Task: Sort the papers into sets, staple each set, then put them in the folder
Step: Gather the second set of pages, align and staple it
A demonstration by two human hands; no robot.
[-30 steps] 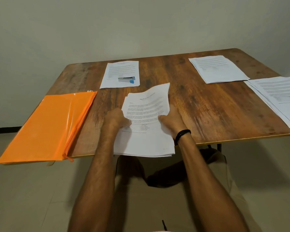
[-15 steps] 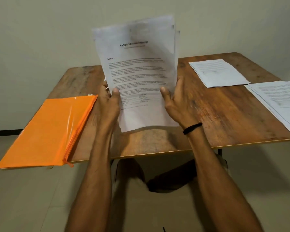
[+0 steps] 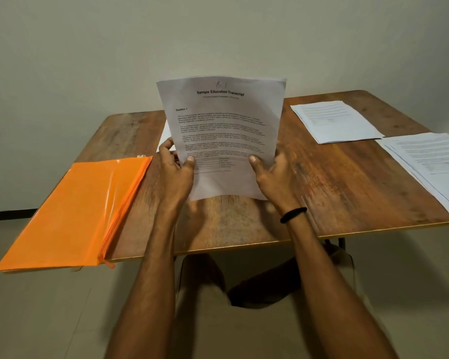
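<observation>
An orange folder (image 3: 73, 216) lies on the brown wood-grain table (image 3: 347, 193); the white papers (image 3: 223, 136) carry black print.

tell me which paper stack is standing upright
The Sample Education Transcript set, gripped by the left hand and right hand; the back stack and the right-edge stack lie flat on the table.

One held paper set (image 3: 223, 130), three lying paper piles (image 3: 335, 121) (image 3: 430, 164) (image 3: 164, 137), one folder (image 3: 73, 211), two hands (image 3: 176, 174) (image 3: 274, 174)

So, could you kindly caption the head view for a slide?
Left hand and right hand hold papers upright at the table, beside an orange folder.
</observation>
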